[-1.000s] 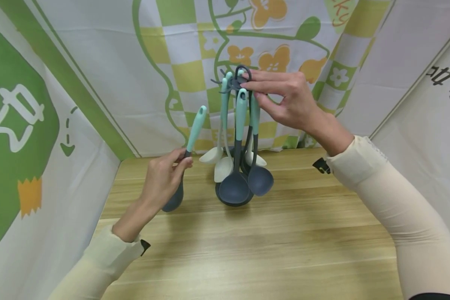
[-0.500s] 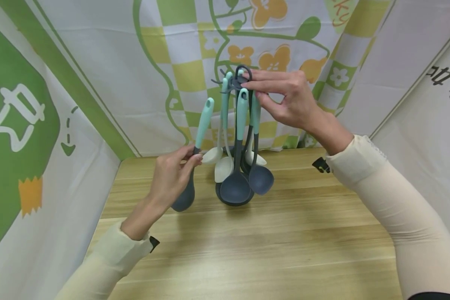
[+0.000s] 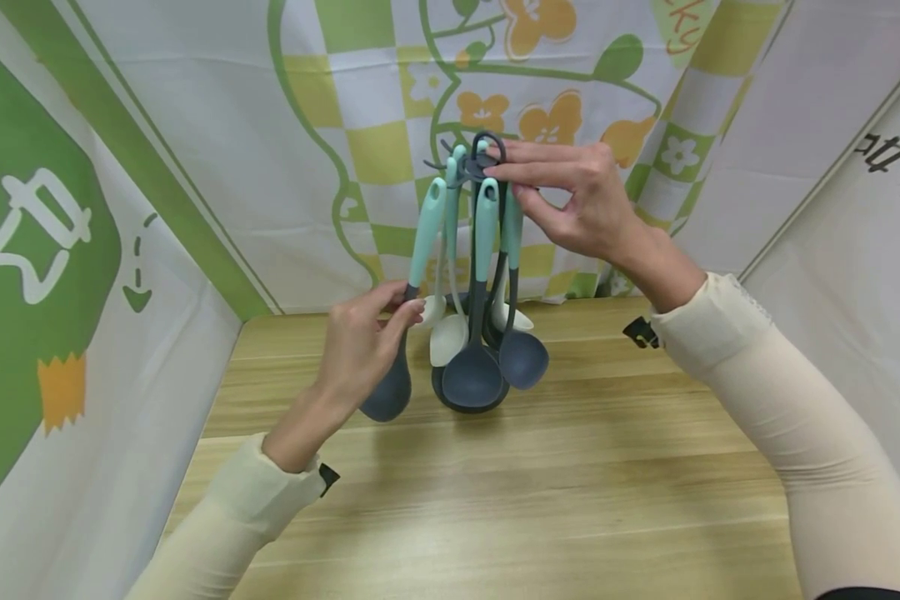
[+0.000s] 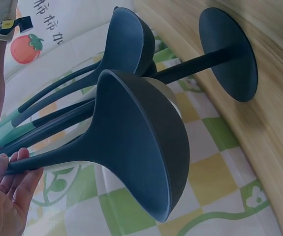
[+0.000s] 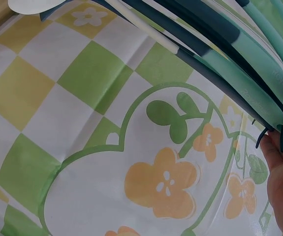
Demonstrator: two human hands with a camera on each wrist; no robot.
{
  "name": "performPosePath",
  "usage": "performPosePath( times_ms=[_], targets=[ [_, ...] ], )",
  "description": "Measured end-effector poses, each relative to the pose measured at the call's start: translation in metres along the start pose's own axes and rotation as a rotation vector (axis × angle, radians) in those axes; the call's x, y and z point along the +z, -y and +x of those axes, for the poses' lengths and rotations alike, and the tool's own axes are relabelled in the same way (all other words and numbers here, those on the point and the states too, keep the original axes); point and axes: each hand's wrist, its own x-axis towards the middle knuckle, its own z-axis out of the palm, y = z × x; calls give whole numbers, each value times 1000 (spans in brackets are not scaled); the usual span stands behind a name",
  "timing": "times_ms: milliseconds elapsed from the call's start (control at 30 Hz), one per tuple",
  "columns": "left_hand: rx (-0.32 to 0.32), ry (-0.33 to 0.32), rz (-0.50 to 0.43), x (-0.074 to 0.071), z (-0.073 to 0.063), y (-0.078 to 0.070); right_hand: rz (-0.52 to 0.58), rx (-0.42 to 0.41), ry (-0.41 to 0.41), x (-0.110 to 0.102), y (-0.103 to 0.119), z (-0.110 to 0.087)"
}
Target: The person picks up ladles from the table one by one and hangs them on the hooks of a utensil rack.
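Observation:
My left hand (image 3: pixel 360 342) pinches the dark shaft of a ladle (image 3: pixel 424 237), just below its mint-green handle. The ladle stands nearly upright, its bowl (image 4: pixel 141 147) low, and its handle end is beside the utensil rack's hooks. My right hand (image 3: pixel 585 200) grips the top of the dark utensil rack (image 3: pixel 487 137), with fingertips near the loop and thumb below. From the rack hang a dark ladle (image 3: pixel 472 375), a smaller dark scoop (image 3: pixel 523 360) and several pale spoons (image 3: pixel 448 340), all with mint handles. In the right wrist view, handle ends (image 5: pixel 279 120) hang on hooks by the fingers.
The rack's round base (image 4: pixel 230 54) stands on a wooden table (image 3: pixel 495 500). Close behind hangs a printed cloth (image 3: pixel 375 150) with checks and orange flowers. White printed panels flank the table, one with a green shape (image 3: pixel 37 217) at left.
My left hand has carried the ladle rightward and slightly upward, so its handle end is now close to the rack's hooks. My right hand has kept its hold on the rack top.

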Motion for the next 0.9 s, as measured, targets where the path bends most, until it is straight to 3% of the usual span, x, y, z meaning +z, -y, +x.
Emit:
performPosePath(
  times_ms=[633, 900],
  targets=[
    [-38, 8, -23, 8, 2, -4, 27, -6, -13, 1, 1, 0],
    [-27, 5, -14, 11, 2, -2, 23, -3, -21, 2, 1, 0]
  ],
)
